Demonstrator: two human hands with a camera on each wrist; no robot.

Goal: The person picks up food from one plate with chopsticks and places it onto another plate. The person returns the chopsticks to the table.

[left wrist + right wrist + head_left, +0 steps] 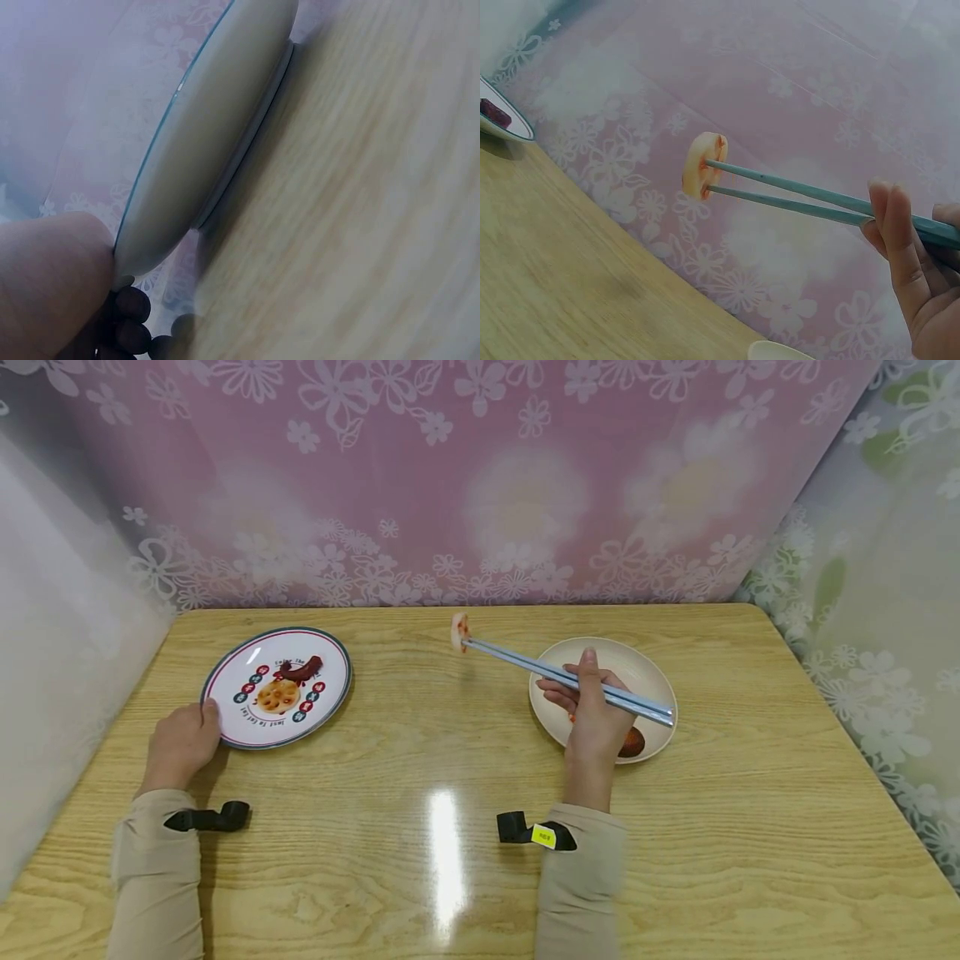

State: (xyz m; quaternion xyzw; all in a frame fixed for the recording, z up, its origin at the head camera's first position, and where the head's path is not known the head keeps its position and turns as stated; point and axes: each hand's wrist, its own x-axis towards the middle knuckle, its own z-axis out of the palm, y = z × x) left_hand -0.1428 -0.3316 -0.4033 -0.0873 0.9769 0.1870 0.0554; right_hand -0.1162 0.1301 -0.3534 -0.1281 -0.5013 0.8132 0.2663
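At the left, my left hand (183, 739) grips the near-left rim of a white plate (232, 689) with a blue-green edge. Its thumb lies at the rim; the fingers are mostly hidden. A dark red, curved piece of food (302, 670) lies on that plate beside a round golden shape, printed or real, I cannot tell. My right hand (596, 718) holds a pair of blue-grey chopsticks (517, 660) above a cream plate (547, 718). Their tips carry a pale slice of food (703, 165) with orange-red marks, up in the air between the plates.
Partly behind the right hand, a brown piece of food (632, 743) and some orange bits lie on the cream plate. Both plates stand on a wooden table (360, 827). A pink flowered curtain (420, 485) hangs behind the far edge, with pale cloth at both sides.
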